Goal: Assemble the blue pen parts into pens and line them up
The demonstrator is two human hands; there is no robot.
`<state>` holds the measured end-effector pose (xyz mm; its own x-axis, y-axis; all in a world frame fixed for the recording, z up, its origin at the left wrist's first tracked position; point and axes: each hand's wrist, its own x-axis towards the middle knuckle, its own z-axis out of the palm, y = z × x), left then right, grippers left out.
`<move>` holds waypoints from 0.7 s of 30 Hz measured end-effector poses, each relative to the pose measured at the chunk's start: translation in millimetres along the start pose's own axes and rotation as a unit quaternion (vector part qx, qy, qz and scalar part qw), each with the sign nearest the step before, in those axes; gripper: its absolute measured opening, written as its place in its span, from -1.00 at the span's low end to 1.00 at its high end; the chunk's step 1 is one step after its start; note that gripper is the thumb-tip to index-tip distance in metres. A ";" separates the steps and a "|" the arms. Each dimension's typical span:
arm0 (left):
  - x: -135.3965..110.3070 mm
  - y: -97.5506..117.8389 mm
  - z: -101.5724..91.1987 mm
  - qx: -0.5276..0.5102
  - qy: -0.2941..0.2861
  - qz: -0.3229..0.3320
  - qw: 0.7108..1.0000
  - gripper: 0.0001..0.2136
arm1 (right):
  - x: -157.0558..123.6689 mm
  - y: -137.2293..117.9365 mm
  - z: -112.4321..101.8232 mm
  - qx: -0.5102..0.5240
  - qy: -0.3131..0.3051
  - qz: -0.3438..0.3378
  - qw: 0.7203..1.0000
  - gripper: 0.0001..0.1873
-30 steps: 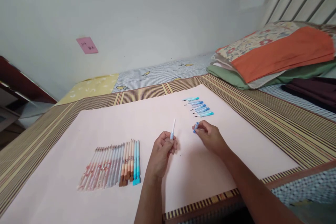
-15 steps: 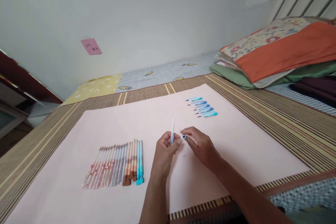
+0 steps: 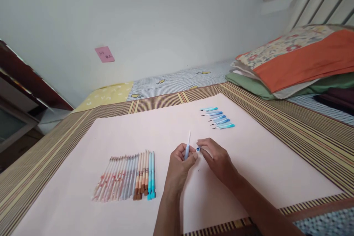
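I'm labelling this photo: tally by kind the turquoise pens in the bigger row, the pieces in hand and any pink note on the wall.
Turquoise pens: 2
Slim white-and-blue piece, left hand: 1
Hollow blue piece, right hand: 1
Pink note: 1
Total: 5

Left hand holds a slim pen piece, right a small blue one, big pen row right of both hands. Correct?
Wrong side: in the head view, the big pen row lies left of both left hand and right hand. The rest stands.

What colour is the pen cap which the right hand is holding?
The pen cap is blue; it shows best in the head view.
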<state>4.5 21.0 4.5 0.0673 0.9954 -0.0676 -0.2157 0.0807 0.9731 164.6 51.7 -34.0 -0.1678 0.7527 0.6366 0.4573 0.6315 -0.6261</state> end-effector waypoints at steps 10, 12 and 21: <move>3.9 0.0 -10.2 0.027 0.060 0.005 0.998 -0.83 | 9.5 27.0 -47.5 -0.046 -0.046 0.183 0.981 -0.83; 3.5 1.7 -10.2 0.031 0.059 0.007 0.998 -0.84 | 10.6 26.5 -54.3 -0.044 -0.049 0.212 0.975 -0.83; 1.8 1.7 -7.0 0.038 0.053 -0.006 0.998 -0.83 | 17.9 20.6 -54.7 0.021 -0.061 0.316 0.946 -0.80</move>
<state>-2.6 23.2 4.4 -0.0351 0.9946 -0.0975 -0.1397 0.0917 0.9859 218.8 68.0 -10.9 0.0272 0.9970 0.0729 0.4662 0.0518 -0.8832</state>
